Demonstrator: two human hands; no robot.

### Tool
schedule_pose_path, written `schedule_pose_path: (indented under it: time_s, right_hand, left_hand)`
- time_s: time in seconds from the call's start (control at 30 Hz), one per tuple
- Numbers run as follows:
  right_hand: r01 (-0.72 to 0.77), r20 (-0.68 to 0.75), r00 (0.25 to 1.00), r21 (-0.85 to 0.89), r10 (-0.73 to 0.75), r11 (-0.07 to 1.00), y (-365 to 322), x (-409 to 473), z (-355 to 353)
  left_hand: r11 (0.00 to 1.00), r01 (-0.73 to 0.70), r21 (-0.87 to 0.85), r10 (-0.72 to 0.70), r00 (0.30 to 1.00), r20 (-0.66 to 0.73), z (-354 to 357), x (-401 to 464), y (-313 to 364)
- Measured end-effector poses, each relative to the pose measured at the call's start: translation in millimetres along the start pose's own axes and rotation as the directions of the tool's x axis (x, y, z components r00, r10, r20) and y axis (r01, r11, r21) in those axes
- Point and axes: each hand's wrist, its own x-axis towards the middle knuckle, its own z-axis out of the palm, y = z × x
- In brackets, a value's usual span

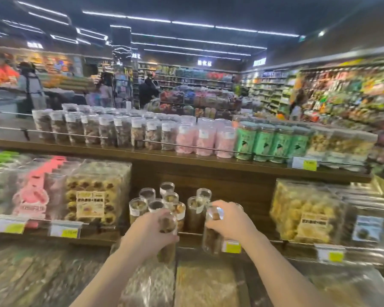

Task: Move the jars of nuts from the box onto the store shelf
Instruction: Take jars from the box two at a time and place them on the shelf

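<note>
My left hand (150,231) grips a clear jar of brown nuts (167,242) from above, just in front of the middle shelf (98,238). A second clear jar of nuts (212,238) hangs in the grip of my right hand (228,220), held near its top and tilted slightly. Both jars hover at the shelf's front rail. Behind them several jars of nuts (155,202) stand on the shelf in a cluster, lids up. The box is not in view.
Boxed pastries (95,193) sit left of the jar cluster and yellow cookie boxes (306,213) to the right. The upper shelf (186,156) carries rows of clear, pink and green jars. Bulk bins (204,282) lie below. People stand in the far aisles.
</note>
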Motion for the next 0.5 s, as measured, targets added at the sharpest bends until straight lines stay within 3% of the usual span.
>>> schedule_pose_path:
  time_s: [0.13, 0.27, 0.37, 0.5]
  right_hand:
    - [-0.054, -0.133, 0.990, 0.006, 0.054, 0.999, 6.6, 46.7, -24.5]
    - [-0.056, -0.259, 0.966, -0.120, 0.024, 0.991, 19.6, 98.0, -44.1]
    - [-0.083, -0.277, 0.960, -0.169, 0.033, 0.982, 33.1, 136.2, -45.1]
    - [-0.172, -0.177, 0.973, -0.144, 0.145, 0.975, 56.4, 178.3, -24.6]
  left_hand:
    - [0.998, -0.057, -0.008, 0.058, 0.998, 0.028, 2.6, 38.8, -0.6]
    - [0.997, -0.065, -0.049, 0.066, 0.997, 0.035, 9.8, 62.7, 0.7]
    - [0.996, -0.068, -0.065, 0.069, 0.997, 0.016, 14.7, 67.3, 0.3]
    - [0.996, -0.073, -0.045, 0.072, 0.997, -0.030, 19.7, 66.7, -3.4]
